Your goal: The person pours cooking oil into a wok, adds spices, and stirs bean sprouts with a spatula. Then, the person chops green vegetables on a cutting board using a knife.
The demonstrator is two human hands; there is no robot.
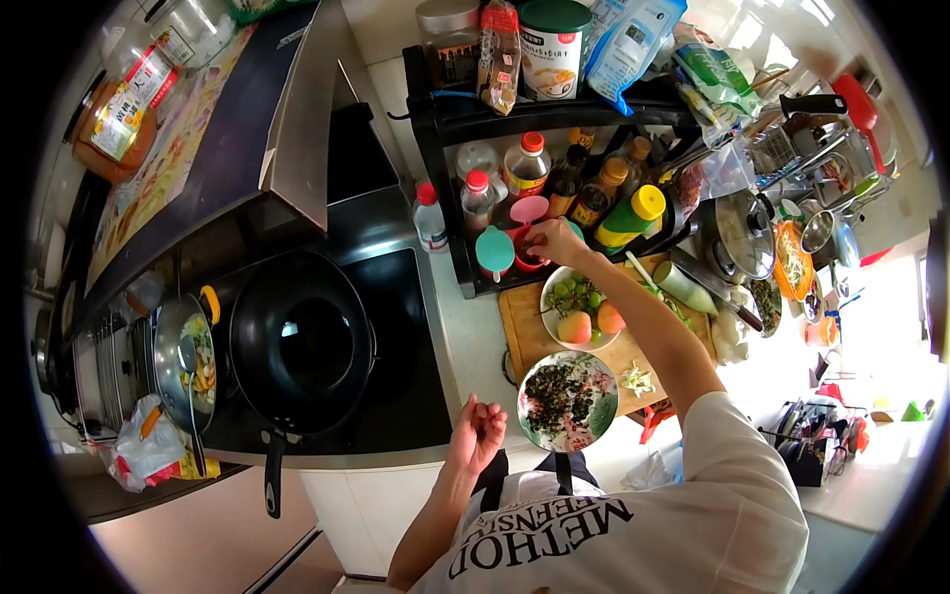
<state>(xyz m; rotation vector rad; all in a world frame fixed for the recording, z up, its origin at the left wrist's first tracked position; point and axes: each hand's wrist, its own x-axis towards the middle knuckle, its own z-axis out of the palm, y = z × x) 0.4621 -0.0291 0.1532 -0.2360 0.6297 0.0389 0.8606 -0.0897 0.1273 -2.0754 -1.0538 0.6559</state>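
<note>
My right hand (pixel 554 243) reaches over a small red seasoning pot (pixel 529 255) with its pink lid (pixel 528 209) flipped up. Its fingers are pinched together at the pot's mouth, and what they hold is hidden. A second seasoning pot with a teal lid (pixel 495 248) stands just left of it. My left hand (pixel 479 432) hovers at the counter edge, fingers curled in, with nothing visible in it. Close by its right side is a patterned bowl (pixel 608 416) of dark chopped bits over pale pink food. Behind that, a white bowl (pixel 550 323) holds peach-coloured and green fruit.
A black wok (pixel 299 342) sits on the cooktop at left, near a steel pan (pixel 170 346) of cooked food. Bottles (pixel 527 163) crowd the black rack (pixel 435 129). A cleaver (pixel 708 280) and a green-white vegetable (pixel 683 287) lie on the wooden board (pixel 520 317).
</note>
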